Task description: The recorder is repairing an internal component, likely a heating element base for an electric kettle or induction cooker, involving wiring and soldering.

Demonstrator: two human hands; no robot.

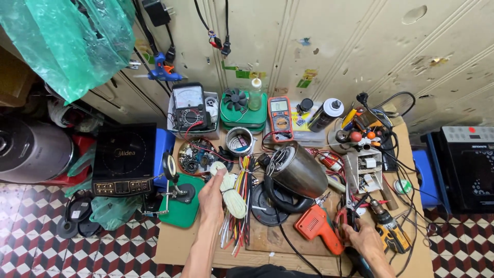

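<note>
The left hand [212, 198], nearest the camera, clutched a coil of white sleeving [230, 191] above a wire bundle [237, 216] on the bench [170, 247]. A firm hold near the loose end would likely keep the coil from springing apart. A steel kettle [298, 170] lay tipped at centre. The right hand [366, 241] closed around red-handled pliers [350, 208]; their tip was lost in clutter, the wrist cut off.

We see a wooden counter [195, 242]; around its steel kettle [298, 170] lie an orange drill [316, 226], bundled wires [239, 206] and a green tray [182, 203].
</note>
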